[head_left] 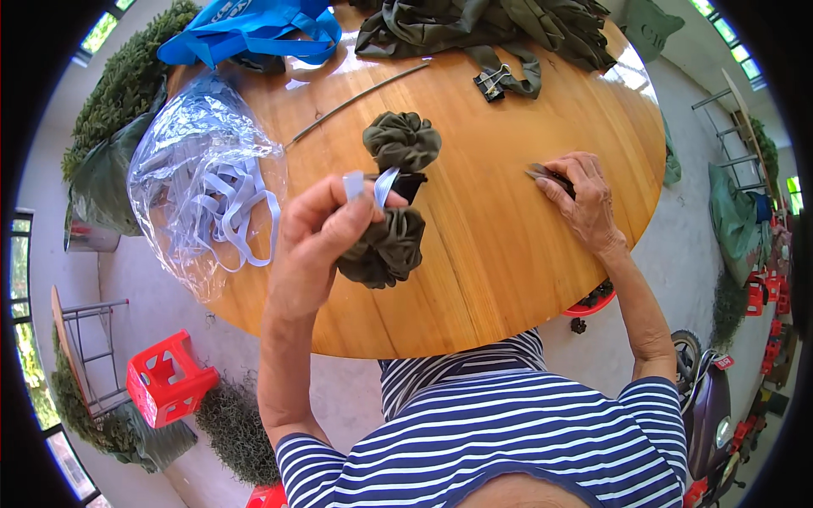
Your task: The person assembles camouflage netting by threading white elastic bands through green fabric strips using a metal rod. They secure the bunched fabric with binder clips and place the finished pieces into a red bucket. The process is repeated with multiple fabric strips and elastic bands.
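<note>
My left hand (318, 224) is raised over the table, thumb and fingers pinching a pale elastic band (385, 184). Two gathered puffs of dark olive fabric are beside it: an upper puff (401, 140) beyond the fingers and a lower puff (383, 250) just under them. Something black (410, 187) shows between the two puffs; its kind is unclear. At the right of the table, my right hand (584, 196) rests with its fingers curled around what look like small thread snips (536, 172). Their pointed tips stick out to the left, and the rest is mostly covered.
A clear plastic bag (199, 161) of pale elastic bands lies at the left of the round wooden table (491, 279). Behind are a thin rod (360, 102), a blue bag (254, 34), olive fabric (508, 30) and a binder clip (490, 83). A red stool (169, 378) stands left.
</note>
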Available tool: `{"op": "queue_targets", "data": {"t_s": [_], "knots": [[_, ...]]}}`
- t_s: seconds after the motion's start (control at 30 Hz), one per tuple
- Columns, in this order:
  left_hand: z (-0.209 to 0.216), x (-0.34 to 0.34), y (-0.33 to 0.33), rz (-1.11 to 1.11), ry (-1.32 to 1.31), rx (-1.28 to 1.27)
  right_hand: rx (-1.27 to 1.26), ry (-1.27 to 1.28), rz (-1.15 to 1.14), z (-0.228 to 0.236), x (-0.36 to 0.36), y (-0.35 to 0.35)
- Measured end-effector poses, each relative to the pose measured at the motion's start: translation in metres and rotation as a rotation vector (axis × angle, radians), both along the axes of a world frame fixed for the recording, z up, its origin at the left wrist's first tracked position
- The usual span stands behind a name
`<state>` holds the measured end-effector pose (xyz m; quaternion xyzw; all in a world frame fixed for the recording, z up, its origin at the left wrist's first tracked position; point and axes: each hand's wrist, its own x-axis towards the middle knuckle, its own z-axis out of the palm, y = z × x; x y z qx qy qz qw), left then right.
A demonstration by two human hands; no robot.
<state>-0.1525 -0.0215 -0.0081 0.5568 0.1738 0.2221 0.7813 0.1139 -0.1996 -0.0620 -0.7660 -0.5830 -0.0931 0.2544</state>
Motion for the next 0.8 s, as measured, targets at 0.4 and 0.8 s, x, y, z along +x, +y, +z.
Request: {"op": "queue_targets", "data": {"t_s": [0.4,0.8], "knots": [[-0.019,-0.015,-0.038,0.022,0.244,-0.169,-0.079,1.047,-0.109,0.018,-0.028,-0.011],[-0.034,-0.031,-0.064,0.19,0.115,0.018,-0.566,1.507,0.222,0.039,-0.109,0.006]]}}
